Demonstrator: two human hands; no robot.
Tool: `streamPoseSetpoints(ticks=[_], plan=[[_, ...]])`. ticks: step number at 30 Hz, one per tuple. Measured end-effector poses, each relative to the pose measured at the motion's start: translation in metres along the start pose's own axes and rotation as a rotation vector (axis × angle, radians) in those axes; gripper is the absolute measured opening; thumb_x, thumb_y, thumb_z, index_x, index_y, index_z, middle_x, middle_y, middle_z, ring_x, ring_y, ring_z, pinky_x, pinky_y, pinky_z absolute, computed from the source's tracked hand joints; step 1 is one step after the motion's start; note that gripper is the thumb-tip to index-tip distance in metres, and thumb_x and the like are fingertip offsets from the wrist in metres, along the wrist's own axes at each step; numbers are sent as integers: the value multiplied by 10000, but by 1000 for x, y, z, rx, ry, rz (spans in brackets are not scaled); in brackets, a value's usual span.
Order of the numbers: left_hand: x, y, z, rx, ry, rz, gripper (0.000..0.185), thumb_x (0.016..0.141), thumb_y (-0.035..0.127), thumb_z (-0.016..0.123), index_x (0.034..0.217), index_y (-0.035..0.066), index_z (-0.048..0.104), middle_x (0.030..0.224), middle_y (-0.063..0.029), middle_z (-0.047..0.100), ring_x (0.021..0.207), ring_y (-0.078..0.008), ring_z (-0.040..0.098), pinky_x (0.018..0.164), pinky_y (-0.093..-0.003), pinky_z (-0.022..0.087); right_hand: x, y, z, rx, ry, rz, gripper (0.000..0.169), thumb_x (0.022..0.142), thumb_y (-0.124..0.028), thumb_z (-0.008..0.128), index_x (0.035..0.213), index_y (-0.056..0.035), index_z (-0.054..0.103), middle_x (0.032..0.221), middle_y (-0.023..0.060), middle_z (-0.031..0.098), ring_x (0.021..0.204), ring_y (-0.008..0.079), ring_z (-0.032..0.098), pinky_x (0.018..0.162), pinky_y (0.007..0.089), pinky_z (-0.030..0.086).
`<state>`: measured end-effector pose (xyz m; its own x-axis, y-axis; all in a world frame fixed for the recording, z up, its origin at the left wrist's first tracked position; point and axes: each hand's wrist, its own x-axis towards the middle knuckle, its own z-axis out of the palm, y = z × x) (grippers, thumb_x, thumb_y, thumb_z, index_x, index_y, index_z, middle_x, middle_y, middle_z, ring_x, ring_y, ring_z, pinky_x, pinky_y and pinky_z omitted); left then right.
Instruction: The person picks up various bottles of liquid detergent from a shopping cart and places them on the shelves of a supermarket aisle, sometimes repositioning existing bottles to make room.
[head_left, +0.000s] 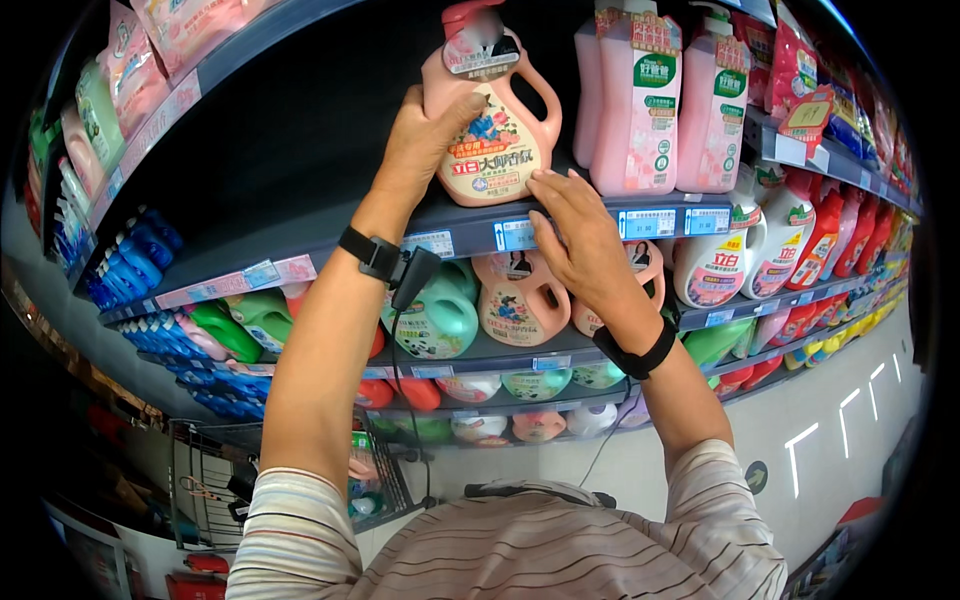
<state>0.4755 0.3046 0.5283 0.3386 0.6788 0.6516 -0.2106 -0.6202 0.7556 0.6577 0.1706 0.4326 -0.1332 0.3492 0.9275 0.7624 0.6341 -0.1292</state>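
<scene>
A pink plastic laundry detergent jug (491, 161) with a red cap and side handle stands upright at the front of a dark shelf (330, 187). My left hand (431, 139) grips it from the left side, thumb across the front label and fingers hidden behind. At its lower right corner, the fingertips of my right hand (574, 229) touch the jug, with the fingers spread and the palm over the shelf's price-tag edge. Right of the jug are pink pump bottles (637, 127), close beside one another.
Below, a lower shelf holds a green jug (431, 315) and similar pink jugs (523, 300). White detergent bottles (720, 259) stand to the right. Blue bottles (139, 251) fill the left end. A wire shopping cart (202, 480) is at lower left. Cables hang from both wrist straps.
</scene>
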Motion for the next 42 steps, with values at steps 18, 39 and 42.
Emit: streamPoseSetpoints(ticks=[18,39,42], plan=[[-32,-1,-15,134,-191,-205,811,856,531,817,1392,-9,534,1239,-123,662,1091,-163,624,914,-274,485,-28,-7,9,-120,3,-32,395,850,15,641,1244,40,638,1364,205,592,1369,399,507,1183,574,350],[-27,2,3,68,-279,-219,712,905,399,806,1384,-47,524,1291,-172,658,1207,-204,620,1062,-322,476,-26,-23,4,13,6,37,366,860,27,619,1225,31,649,1357,210,626,1345,391,546,1198,551,344],[-31,6,-4,468,-134,-63,712,917,408,784,1385,-58,518,1323,-211,633,1226,-247,611,1083,-353,461,-25,-41,9,57,-17,7,371,861,42,611,1230,19,645,1359,209,626,1344,388,550,1196,549,348]])
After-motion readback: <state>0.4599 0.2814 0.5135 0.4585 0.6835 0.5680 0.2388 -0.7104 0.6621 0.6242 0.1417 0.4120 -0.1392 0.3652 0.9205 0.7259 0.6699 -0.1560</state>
